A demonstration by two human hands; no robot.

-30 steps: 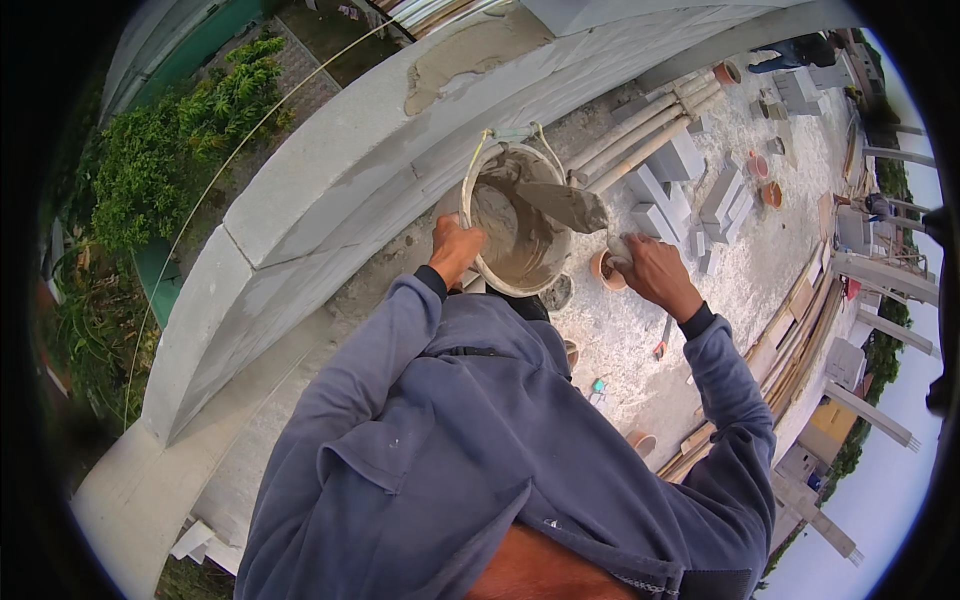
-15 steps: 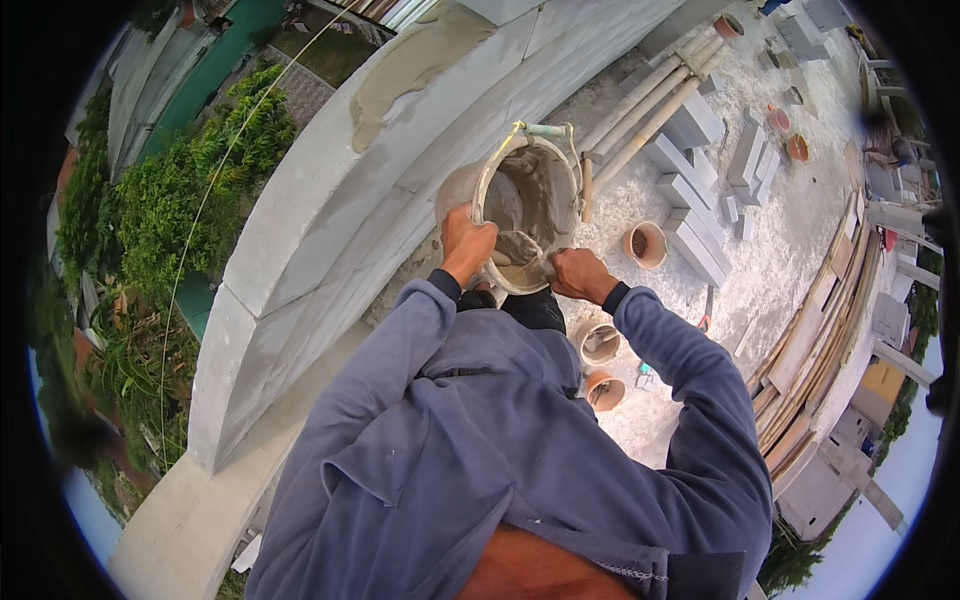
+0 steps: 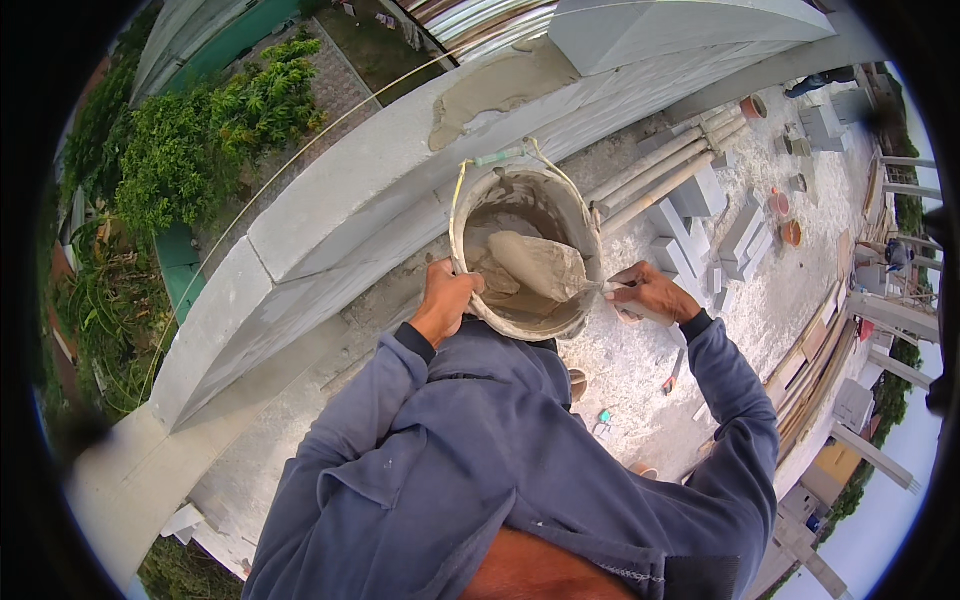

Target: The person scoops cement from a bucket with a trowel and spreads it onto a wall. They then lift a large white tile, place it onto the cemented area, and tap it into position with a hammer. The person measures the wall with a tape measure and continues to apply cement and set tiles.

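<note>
My left hand (image 3: 447, 300) is closed on the near-left rim of a mortar-crusted bucket (image 3: 572, 200), its fingers over the edge. The bucket's wire handle with a green grip (image 3: 500, 157) stands up at the far side. Grey wet mortar (image 3: 500, 222) lies inside. My right hand (image 3: 650, 293) is wrapped round the handle of a trowel (image 3: 594, 287) at the right rim. Its blade reaches into the bucket, coated with a heap of mortar. Beyond the bucket runs a light grey block wall (image 3: 345, 228), with a mortar patch (image 3: 505, 92) spread on its top.
A block (image 3: 680, 35) stands on the wall past the mortar patch. A string (image 3: 300, 148) runs along the outer side, above trees and a lower yard. On the right floor lie long poles (image 3: 655, 170), stacked blocks (image 3: 745, 240), several small buckets (image 3: 790, 232) and planks (image 3: 800, 370).
The trowel blade has turned, and mortar now shows heaped on it. My right hand has moved right and away from the rim. The bucket sits slightly lower and farther right in view.
</note>
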